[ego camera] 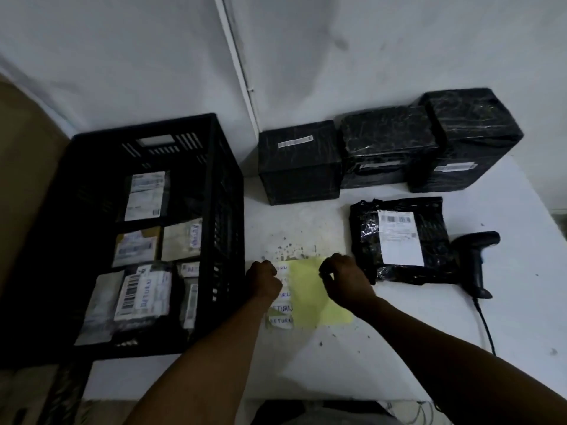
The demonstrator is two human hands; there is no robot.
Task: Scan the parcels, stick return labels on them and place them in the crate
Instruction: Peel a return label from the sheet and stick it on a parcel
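I see both hands on the yellow label sheet (pixel 310 294): left hand (pixel 264 279) fingers curled at its labels, right hand (pixel 345 280) fingers pinched together, contents unclear.

Dim, soft, wide-angle edge distortion.

Crate (pixel 147 240): black plastic, slotted walls; parcels inside (pixel 144 289) in white, tan and black, with white labels bearing black barcodes and blue handwritten lettering. Backing sheet (pixel 310 292): pale yellow, with a column of white return labels (pixel 280 314) lettered in blue down its left edge. Three boxed parcels (pixel 299 161): glossy black wrap, each with a narrow white barcode strip. Flat parcel (pixel 429 240): shiny crinkled black plastic, white shipping label (pixel 399 237) with black print. Scanner (pixel 474 259): black, with black cable. Table (pixel 399 332): white, flecked with dark specks. Wall (pixel 368 56): whitish grey, smudged
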